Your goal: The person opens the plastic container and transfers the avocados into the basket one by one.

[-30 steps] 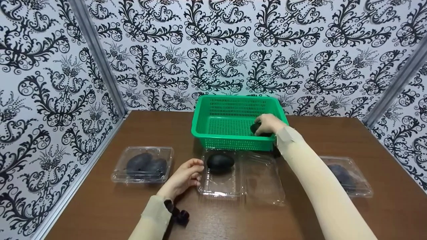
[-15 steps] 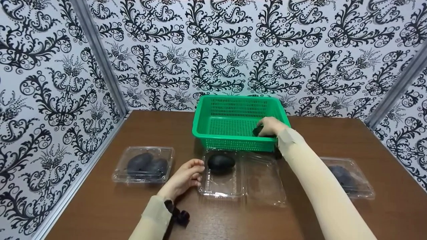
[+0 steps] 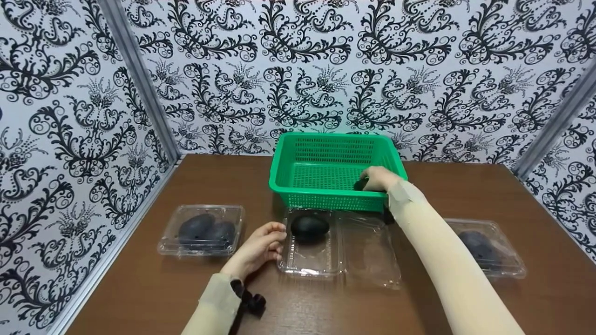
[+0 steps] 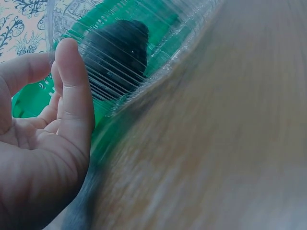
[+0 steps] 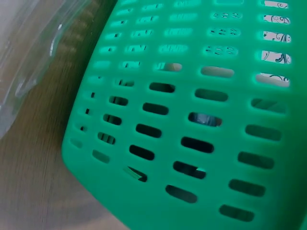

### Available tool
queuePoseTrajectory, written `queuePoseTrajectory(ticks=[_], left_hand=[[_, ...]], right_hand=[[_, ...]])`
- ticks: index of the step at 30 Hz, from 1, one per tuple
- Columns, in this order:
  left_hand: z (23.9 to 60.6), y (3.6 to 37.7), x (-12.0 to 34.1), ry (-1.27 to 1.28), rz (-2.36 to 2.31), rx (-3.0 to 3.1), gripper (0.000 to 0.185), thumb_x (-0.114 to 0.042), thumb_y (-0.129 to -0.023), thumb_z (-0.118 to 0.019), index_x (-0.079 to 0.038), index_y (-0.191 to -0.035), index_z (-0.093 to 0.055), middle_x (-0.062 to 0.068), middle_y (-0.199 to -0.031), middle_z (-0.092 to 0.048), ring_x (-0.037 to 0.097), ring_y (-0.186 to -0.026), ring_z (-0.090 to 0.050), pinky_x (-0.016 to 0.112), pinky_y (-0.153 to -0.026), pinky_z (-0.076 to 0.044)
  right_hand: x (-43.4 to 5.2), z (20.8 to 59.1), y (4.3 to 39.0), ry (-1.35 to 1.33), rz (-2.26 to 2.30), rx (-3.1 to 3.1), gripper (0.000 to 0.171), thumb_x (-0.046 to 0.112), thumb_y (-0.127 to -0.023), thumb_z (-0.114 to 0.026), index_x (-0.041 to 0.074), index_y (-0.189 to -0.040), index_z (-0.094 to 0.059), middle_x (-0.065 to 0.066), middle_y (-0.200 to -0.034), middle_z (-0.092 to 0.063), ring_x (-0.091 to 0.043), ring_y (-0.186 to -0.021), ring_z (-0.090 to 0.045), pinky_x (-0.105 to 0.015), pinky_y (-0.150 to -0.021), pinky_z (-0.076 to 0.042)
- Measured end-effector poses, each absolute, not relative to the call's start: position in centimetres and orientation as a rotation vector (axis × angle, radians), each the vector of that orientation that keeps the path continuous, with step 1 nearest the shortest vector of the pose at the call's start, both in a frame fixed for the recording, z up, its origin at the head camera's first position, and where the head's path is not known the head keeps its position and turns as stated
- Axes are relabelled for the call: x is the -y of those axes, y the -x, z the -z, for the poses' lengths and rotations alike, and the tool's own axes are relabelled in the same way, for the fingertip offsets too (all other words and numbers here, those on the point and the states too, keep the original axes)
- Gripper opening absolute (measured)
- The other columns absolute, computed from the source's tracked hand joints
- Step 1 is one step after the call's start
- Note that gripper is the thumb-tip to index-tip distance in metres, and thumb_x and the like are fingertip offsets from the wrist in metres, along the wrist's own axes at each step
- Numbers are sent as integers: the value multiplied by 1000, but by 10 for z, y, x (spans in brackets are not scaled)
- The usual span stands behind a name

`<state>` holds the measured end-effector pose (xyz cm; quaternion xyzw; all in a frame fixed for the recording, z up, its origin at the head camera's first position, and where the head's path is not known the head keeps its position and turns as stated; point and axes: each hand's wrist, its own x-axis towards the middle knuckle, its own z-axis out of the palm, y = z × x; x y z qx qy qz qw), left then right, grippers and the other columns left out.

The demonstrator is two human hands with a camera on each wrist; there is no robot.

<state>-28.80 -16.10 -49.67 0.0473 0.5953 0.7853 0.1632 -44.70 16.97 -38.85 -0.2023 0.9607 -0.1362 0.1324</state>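
Note:
My right hand (image 3: 378,178) reaches over the near right rim of a green slotted basket (image 3: 326,158) and grips a dark avocado (image 3: 360,184), low inside the basket and mostly hidden by the fingers. My left hand (image 3: 260,244) rests with curled fingers against the left edge of an open clear clamshell box (image 3: 309,260). One dark avocado (image 3: 309,225) lies in that box's far end. The left wrist view shows this avocado (image 4: 117,52) through the ribbed clear wall beside my fingers (image 4: 72,96). The right wrist view shows only the basket's outer wall (image 5: 192,134).
A shut clear clamshell (image 3: 201,230) with dark avocados sits at the left of the brown table (image 3: 139,288). Another clamshell (image 3: 486,253) with dark fruit lies at the right, partly behind my right forearm. Patterned walls close in the table on three sides.
My right hand with the avocado has sunk a little lower into the basket's near right corner. The left hand and the clamshells have stayed put.

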Motion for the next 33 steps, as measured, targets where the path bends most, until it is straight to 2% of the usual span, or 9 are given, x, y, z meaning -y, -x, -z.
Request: queuePoseTrajectory(ticks=[10, 19, 24, 30, 33], left_hand=[[495, 287, 160, -129, -2232, -1712, 24, -7, -91, -60, -4, -111, -47, 3, -81, -47, 10, -59, -49, 20, -50, -48], [494, 288, 160, -143, -2236, -1717, 23, -6, -91, -59, -4, -111, -48, 2, -80, -47, 9, -59, -49, 20, -50, -49], [494, 287, 160, -142, -2230, -1724, 21, -6, -93, -57, -5, -111, -48, 4, -87, -47, 11, -61, -49, 21, -51, -49], [496, 287, 161, -148, -2232, -1723, 22, -7, -92, -57, -5, -112, -48, 5, -86, -47, 10, -60, -49, 21, -51, -49], [497, 287, 161, -151, -2229, -1727, 23, -8, -92, -59, -4, -112, -47, 4, -85, -48, 10, -60, -49, 21, -52, -49]], right_hand=[[-170, 385, 443, 496, 424, -2754, 57, 11, -85, -63, -6, -137, -47, -29, -140, -44, -43, -125, -43, -51, -99, -44], [-170, 381, 444, 483, 367, -2739, 56, 15, -88, -63, -3, -139, -48, -27, -141, -44, -41, -125, -44, -51, -98, -44], [-170, 380, 445, 530, 302, -2742, 51, 14, -90, -61, -2, -137, -50, -27, -139, -46, -42, -123, -46, -50, -93, -47], [-170, 375, 442, 545, 313, -2752, 53, 15, -90, -64, -3, -137, -49, -27, -140, -45, -43, -128, -42, -52, -100, -43], [-172, 372, 440, 548, 342, -2756, 55, 16, -90, -66, -3, -138, -48, -27, -140, -45, -43, -127, -43, -52, -99, -44]])
